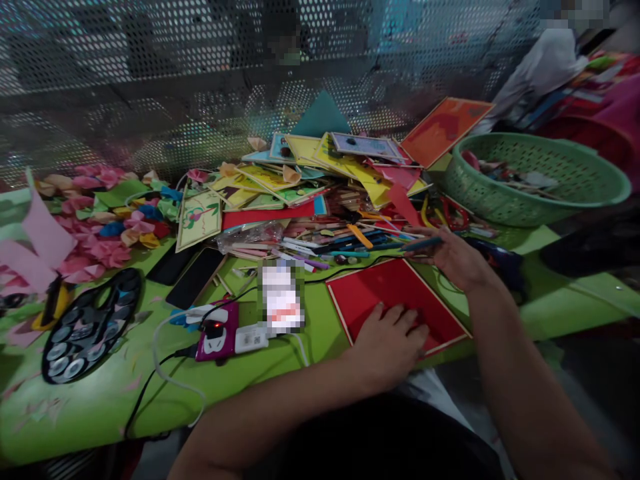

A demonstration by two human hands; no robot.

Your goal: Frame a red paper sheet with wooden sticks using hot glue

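My left hand (393, 343) lies flat with fingers spread on a red board (380, 287) with a pale wooden edge, near the table's front edge. Above the board's right side, my right hand (463, 260) is closed around a slim blue pen (423, 244), whose tip points left. Beyond the board lie loose pens, pencils and sticks (345, 243). Farther back rises a heap of framed pictures (300, 160) in yellow, blue and green.
A green basket (530, 193) holding scraps stands at the right. Left of the board are a lit phone (281, 297), a purple power strip (217, 337) with cables, dark phones (196, 277) and a black paint palette (93, 327). Folded paper pieces (100, 227) pile up behind.
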